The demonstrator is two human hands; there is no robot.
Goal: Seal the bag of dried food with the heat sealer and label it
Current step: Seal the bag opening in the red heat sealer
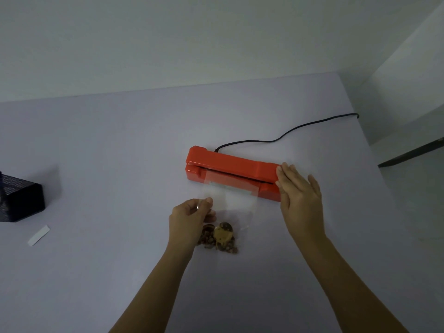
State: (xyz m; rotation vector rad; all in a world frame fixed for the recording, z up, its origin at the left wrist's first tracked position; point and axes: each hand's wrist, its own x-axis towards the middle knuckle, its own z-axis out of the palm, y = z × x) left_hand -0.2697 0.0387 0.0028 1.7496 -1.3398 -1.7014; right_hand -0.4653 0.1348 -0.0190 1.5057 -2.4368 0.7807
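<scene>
Clear bag (230, 205) — between left fingers (207, 202)

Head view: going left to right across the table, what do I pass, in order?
Black mesh holder → white label strip → left hand pinching the bag's edge → bag of dried food → right hand. The heat sealer spans behind the bag, so I leave it out of the order.

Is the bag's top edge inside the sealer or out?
Inside. The bag runs under the lid of the heat sealer; the left hand pinches its side.
</scene>
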